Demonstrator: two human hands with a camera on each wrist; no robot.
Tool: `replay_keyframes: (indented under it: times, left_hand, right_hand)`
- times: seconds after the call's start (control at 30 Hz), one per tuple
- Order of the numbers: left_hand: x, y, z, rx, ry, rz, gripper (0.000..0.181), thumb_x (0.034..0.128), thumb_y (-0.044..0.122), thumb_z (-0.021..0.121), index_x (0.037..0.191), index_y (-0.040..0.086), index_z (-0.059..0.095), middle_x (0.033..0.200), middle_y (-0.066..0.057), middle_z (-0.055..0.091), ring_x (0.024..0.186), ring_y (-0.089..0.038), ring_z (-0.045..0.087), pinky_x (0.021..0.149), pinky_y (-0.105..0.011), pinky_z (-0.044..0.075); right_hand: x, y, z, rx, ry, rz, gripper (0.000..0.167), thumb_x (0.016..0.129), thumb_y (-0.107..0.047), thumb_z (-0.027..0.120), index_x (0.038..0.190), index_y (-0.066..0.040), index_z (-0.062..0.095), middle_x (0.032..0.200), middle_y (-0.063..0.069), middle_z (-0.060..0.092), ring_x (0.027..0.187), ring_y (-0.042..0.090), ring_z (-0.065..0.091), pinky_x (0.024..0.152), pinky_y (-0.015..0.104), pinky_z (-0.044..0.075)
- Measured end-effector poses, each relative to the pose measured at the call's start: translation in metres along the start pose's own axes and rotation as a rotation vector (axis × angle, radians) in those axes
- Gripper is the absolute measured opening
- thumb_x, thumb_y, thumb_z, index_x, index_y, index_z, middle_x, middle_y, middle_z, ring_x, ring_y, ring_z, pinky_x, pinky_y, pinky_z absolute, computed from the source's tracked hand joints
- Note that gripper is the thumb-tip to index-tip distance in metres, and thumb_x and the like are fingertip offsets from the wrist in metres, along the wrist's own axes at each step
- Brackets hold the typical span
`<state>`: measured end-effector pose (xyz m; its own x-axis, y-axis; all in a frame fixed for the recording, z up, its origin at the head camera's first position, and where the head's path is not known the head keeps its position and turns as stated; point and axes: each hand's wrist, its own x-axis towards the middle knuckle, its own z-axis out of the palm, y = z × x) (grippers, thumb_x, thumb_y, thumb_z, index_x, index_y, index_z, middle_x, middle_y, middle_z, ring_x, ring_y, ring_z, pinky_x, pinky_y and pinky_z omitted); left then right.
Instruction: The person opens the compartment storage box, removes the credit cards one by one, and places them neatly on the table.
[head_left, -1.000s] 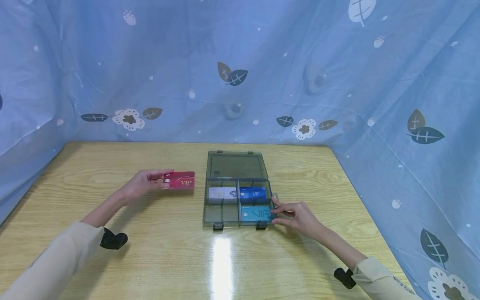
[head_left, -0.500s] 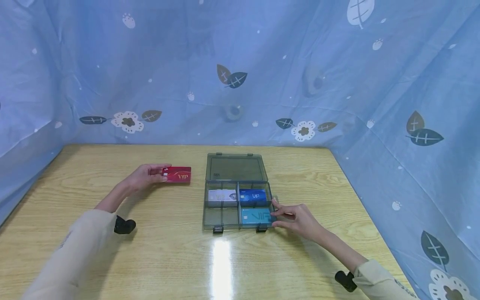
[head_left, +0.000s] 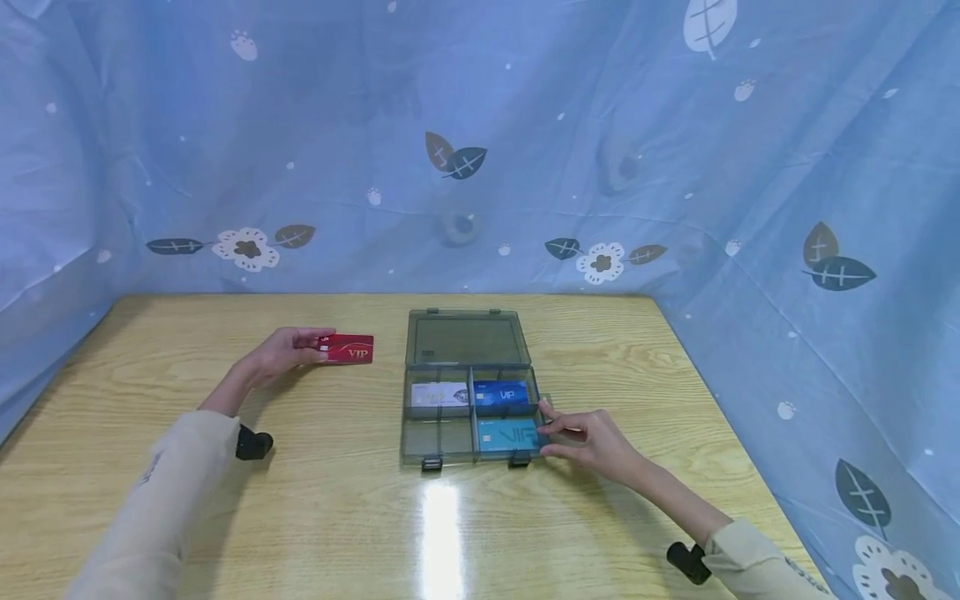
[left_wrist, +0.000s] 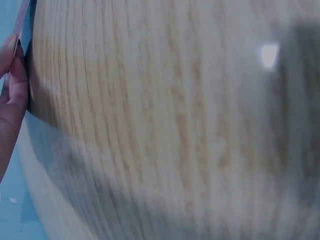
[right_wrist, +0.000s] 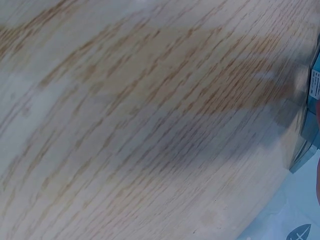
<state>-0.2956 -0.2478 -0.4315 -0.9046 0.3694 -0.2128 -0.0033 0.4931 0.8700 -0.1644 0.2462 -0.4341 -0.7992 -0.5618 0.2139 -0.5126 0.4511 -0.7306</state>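
In the head view, my left hand (head_left: 280,356) pinches the left end of a red VIP card (head_left: 347,349), left of a grey see-through storage box (head_left: 407,433) with its lid (head_left: 468,339) folded back. Inside the box, a white card (head_left: 429,394) lies back left, a blue VIP card (head_left: 502,392) back right and a teal card (head_left: 507,436) front right. My right hand (head_left: 592,442) grips the box's right side beside the teal card; its fingertips partly cover the wall. The wrist views catch only part of each hand at the frame edges.
Under everything is a wooden table (head_left: 337,517) with a bright reflection in front of the box. Blue patterned cloth (head_left: 360,142) hangs behind and at the sides. Two black latches (head_left: 519,458) stick out from the box's front edge.
My left hand has carried the red card farther back and slightly left, away from the box. My right hand has stayed at the box's right side. The head view has shifted slightly.
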Motion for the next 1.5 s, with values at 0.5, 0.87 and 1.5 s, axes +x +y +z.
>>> replay_keyframes:
  times: [0.5, 0.87, 1.5]
  left_hand:
    - [0.010, 0.003, 0.006, 0.231, 0.052, 0.063, 0.051, 0.0926, 0.005, 0.062, 0.139, -0.007, 0.044, 0.119, -0.028, 0.055, 0.087, -0.025, 0.052, 0.066, -0.025, 0.044]
    - [0.010, -0.003, 0.011, 0.386, 0.132, 0.152, 0.057, 0.0826, 0.010, 0.075, 0.129, -0.012, 0.052, 0.122, -0.032, 0.052, 0.102, -0.042, 0.053, 0.088, -0.050, 0.049]
    - [0.005, 0.010, 0.012, 0.177, 0.164, 0.140, 0.057, 0.0869, 0.015, 0.072, 0.136, -0.002, 0.050, 0.137, -0.026, 0.048, 0.123, -0.041, 0.049, 0.097, -0.041, 0.045]
  right_hand:
    - [-0.001, -0.004, -0.001, 0.040, -0.003, -0.002, 0.025, 0.082, -0.010, 0.074, 0.101, 0.005, 0.071, 0.126, 0.029, 0.053, 0.113, 0.040, 0.054, 0.078, 0.034, 0.054]
    - [-0.003, 0.001, 0.002, 0.064, -0.006, 0.016, 0.024, 0.081, -0.009, 0.074, 0.100, 0.005, 0.071, 0.126, 0.029, 0.053, 0.115, 0.039, 0.053, 0.079, 0.035, 0.053]
    - [0.000, -0.009, 0.000, 0.032, 0.002, -0.009, 0.021, 0.079, 0.001, 0.074, 0.098, 0.010, 0.069, 0.123, 0.033, 0.053, 0.110, 0.044, 0.054, 0.076, 0.039, 0.053]
